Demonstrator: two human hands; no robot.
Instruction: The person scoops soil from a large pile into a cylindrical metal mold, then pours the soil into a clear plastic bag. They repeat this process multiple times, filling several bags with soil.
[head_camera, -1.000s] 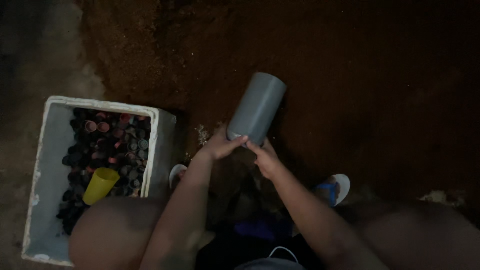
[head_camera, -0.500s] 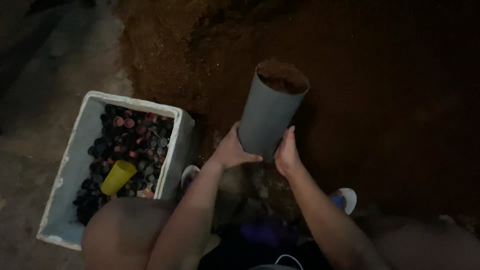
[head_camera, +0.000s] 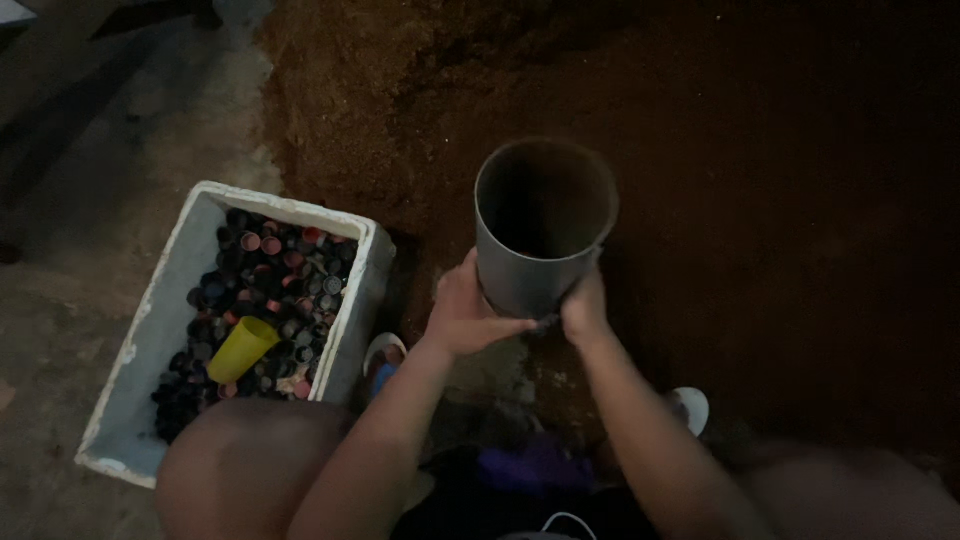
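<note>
While both hands, left (head_camera: 468, 318) and right (head_camera: 585, 310), clamped its lower end, the grey plastic pipe section (head_camera: 543, 230) stood upright over brown soil (head_camera: 780, 200), apparently empty inside. Beside it: white foam box (head_camera: 165, 310) of bottle caps (head_camera: 285, 275), yellow cup (head_camera: 242, 349).

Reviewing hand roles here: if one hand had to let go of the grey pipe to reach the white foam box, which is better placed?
Probably the left hand: it grips the grey pipe on the side facing the white foam box, while the right hand sits on the far side.
</note>
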